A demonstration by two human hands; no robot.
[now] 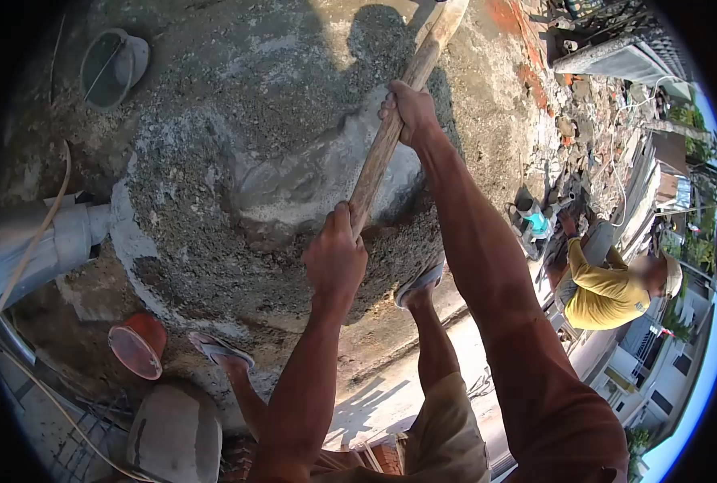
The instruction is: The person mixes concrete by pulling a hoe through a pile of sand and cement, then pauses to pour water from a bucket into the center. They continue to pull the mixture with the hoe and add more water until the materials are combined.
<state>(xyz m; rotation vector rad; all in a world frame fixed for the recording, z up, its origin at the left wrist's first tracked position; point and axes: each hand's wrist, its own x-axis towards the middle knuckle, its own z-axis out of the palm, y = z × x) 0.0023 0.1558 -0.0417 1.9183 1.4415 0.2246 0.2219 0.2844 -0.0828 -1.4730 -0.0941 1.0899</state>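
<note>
Bare forearms (306, 378) end in the left hand (336, 256) and right hand (411, 113), fingers wrapped around a wooden handle (379, 165) slanting up-right over wet grey mix (294, 187) (the handle's far end is cut off above).

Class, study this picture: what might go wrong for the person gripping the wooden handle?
The wooden handle might slip in or blister the bare left hand and right hand. Splashes from the wet-looking mix could reach skin left uncovered by the right sandal. The red bucket, near the left sandal, might be kicked.
</note>
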